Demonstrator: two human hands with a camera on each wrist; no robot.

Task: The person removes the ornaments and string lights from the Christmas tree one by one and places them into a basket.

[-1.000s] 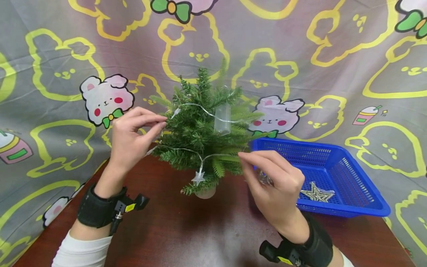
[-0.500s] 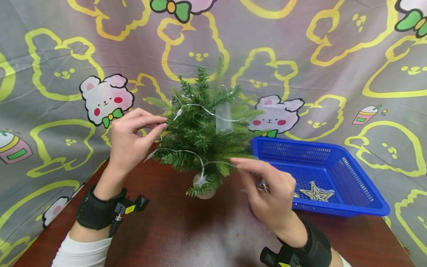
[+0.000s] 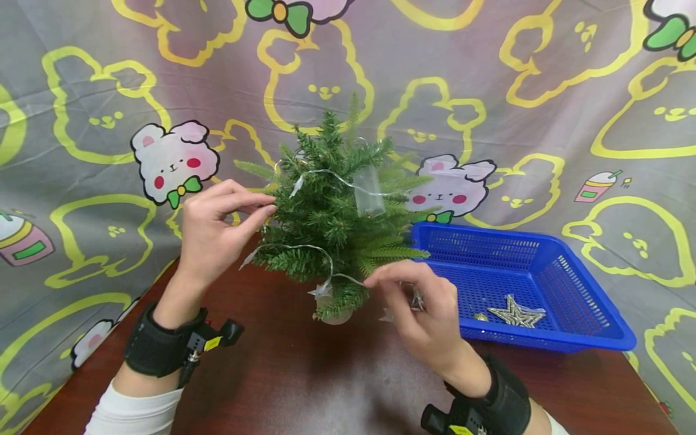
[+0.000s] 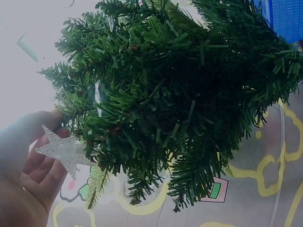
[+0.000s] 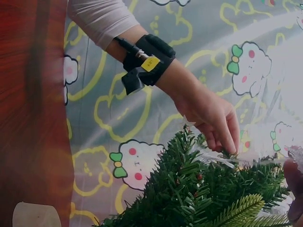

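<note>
A small artificial Christmas tree (image 3: 326, 217) stands upright on the table in a pale round base (image 3: 334, 314). A clear string of lights (image 3: 293, 246) with star-shaped bulbs loops across its branches. My left hand (image 3: 209, 232) pinches a branch tip at the tree's left side. Beside those fingers hangs a star bulb (image 4: 61, 149) in the left wrist view. Low on the right, my right hand (image 3: 426, 308) pinches the light wire between thumb and forefinger. One star bulb (image 3: 322, 290) dangles over the base. A clear plastic case (image 3: 368, 192) rests among the upper right branches.
A blue plastic basket (image 3: 600, 308) stands to the right of the tree, holding a glittery star (image 3: 516, 313) and a small gold ball (image 3: 481, 317). Behind my right hand lie more clear light pieces (image 3: 415, 299). A patterned cloth (image 3: 489, 121) hangs behind the brown table (image 3: 261, 374).
My right hand has moved left and down with the wire, slackening its line. The clear case and upper bulb have shifted slightly right. My left hand stays nearly in place.
</note>
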